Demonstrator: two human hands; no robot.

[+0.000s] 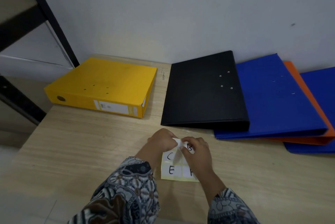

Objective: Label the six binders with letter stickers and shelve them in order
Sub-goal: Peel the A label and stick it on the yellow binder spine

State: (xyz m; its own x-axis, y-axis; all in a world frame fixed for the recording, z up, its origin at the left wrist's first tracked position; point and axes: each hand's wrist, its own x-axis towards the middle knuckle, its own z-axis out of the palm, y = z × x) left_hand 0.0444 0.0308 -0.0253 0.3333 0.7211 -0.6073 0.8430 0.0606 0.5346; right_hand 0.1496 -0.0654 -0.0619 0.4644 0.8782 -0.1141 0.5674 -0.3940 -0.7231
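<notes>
One sheet between left hand, right hand

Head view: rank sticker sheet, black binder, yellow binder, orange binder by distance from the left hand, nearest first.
1. Sticker sheet, held by the left hand.
2. Black binder, just behind the hand.
3. Yellow binder, back left.
4. Orange binder, far right.

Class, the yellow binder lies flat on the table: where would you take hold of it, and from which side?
Likely best: grip the yellow binder by its spine, coming from the near side. The thick, rigid spine with its finger hole faces us, while the open edge points toward the wall.
</notes>
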